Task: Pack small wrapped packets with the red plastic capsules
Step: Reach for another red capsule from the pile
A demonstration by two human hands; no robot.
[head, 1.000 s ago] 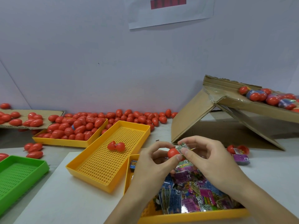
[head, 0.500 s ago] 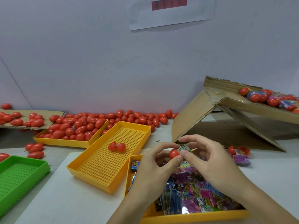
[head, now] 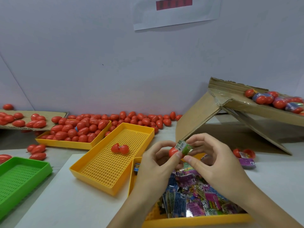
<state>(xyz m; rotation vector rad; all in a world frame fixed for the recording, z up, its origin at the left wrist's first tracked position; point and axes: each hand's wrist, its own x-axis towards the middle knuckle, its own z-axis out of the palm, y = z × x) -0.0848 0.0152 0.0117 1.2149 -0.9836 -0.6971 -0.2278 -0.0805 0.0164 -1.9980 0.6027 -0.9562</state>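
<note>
My left hand (head: 156,168) pinches a red capsule half (head: 173,151) between thumb and fingers, above the near yellow tray. My right hand (head: 212,163) pinches a folded green packet (head: 183,146) with a barcode, its end set against the capsule half. Both hands meet just above the yellow tray of packets (head: 194,220), which holds several blue, purple and pink wrapped packets (head: 194,195). An open red capsule (head: 119,148) lies in the empty yellow mesh tray (head: 105,168).
A yellow tray of closed red capsules (head: 77,129) sits at the back left, with more loose along the wall (head: 141,119). A tilted cardboard box (head: 256,112) holds filled capsules at the right. An open capsule with a purple packet (head: 245,157) lies beside it. A green tray (head: 18,180) stands left.
The packet has been folded tighter and turned so its barcode side shows against the capsule half. Both hands stay together over the packet tray.
</note>
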